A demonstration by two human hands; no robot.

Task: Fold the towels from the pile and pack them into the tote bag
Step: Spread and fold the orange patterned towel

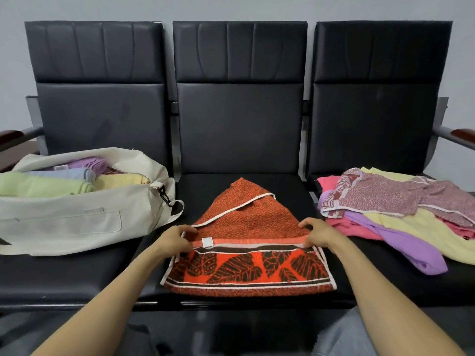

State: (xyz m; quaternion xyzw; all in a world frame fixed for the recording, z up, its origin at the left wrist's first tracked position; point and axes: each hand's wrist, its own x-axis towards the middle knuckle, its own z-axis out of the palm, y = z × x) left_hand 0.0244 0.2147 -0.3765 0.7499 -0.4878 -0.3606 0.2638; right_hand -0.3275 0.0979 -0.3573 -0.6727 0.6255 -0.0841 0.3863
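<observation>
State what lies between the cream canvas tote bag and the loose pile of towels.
An orange leaf-patterned terry towel on the middle black seat, in the head view.

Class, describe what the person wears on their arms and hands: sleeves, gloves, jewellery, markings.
Nothing is worn on either. The left hand and right hand are bare: no gloves, rings or watch show. The left forearm and right forearm are bare too, with no sleeves, bands or markings up to the picture's lower edge.
</observation>
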